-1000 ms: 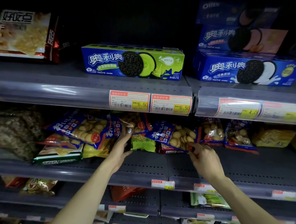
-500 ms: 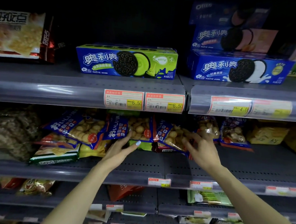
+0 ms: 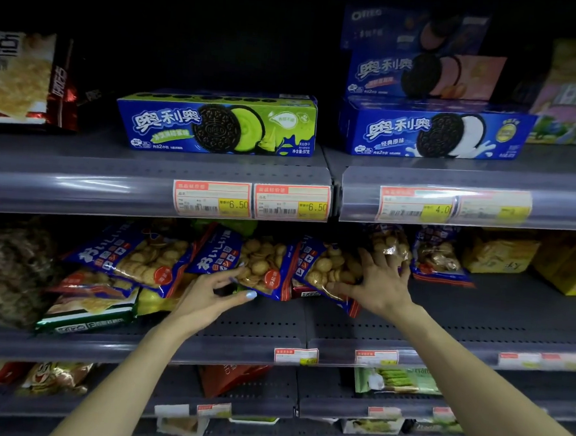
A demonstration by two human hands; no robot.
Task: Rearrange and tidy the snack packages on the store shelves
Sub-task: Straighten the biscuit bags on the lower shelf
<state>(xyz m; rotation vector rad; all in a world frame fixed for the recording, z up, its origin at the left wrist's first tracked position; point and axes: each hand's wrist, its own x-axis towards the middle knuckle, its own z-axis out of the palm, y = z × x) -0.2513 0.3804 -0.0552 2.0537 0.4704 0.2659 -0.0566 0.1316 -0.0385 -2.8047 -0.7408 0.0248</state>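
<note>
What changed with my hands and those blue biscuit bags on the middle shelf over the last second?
The left hand dropped from the bags' upper part to the lower edge of the middle biscuit bag, which it now pinches between fingers and thumb. The right hand slid up from the right biscuit bag's bottom edge and now lies spread across it. The Oreo boxes above stayed put.

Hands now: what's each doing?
Left hand: fingers curled, pinching the middle biscuit bag.
Right hand: open, fingers spread, pressing on the right biscuit bag.

Glossy plastic biscuit bags (image 3: 260, 266) (crinkled) lie on a matt perforated shelf (image 3: 476, 317).
</note>
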